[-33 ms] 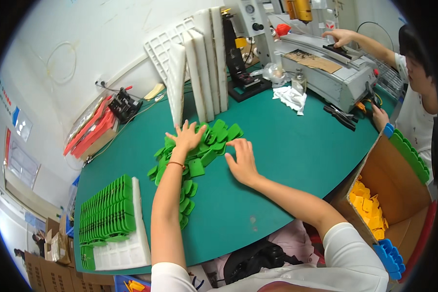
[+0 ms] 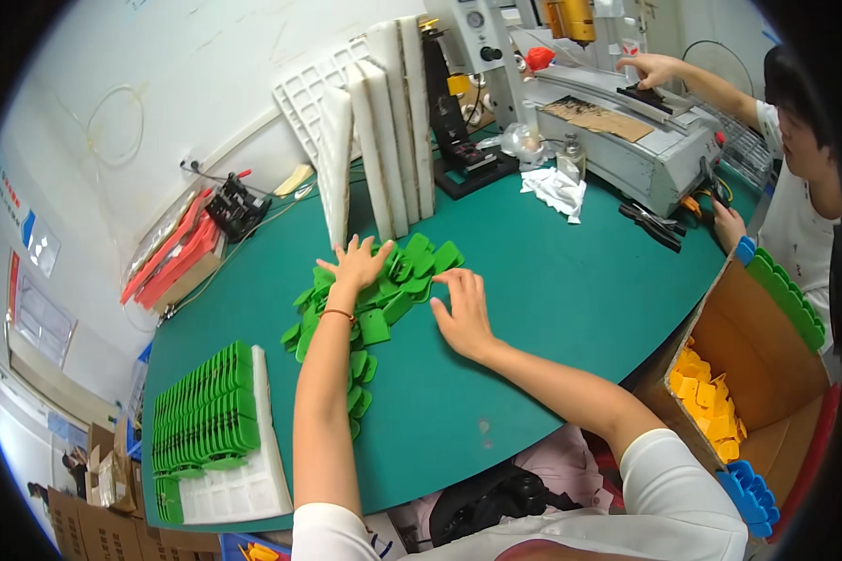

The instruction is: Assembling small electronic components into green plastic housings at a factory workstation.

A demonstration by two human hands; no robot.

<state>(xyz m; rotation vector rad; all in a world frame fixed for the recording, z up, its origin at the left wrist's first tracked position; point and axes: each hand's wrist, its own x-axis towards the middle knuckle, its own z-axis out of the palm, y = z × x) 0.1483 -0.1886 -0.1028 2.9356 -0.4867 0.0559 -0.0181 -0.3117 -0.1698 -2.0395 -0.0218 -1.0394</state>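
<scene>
A loose pile of green plastic pieces [image 2: 374, 325], flat and tab-like, lies mid-table, with more trailing toward me. On the far left side of this heap my left hand [image 2: 358, 269] rests palm down, fingers spread. My right hand [image 2: 465, 316] is at the pile's right edge, fingers bent and thumb apart, fingertips by the outermost pieces. I see nothing gripped in either hand, though the left palm is hidden. At the left, similar green pieces [image 2: 206, 409] stand in close rows on a white grid tray [image 2: 243, 491].
White foam-like trays [image 2: 374, 150] stand on edge behind the pile. Black pliers-like tools [image 2: 653, 227] and a white cloth [image 2: 554, 192] lie at the right. A cardboard box [image 2: 767, 346] holds yellow pieces [image 2: 709, 397]. A co-worker's hand [image 2: 652, 70] is on a grey machine [image 2: 617, 140].
</scene>
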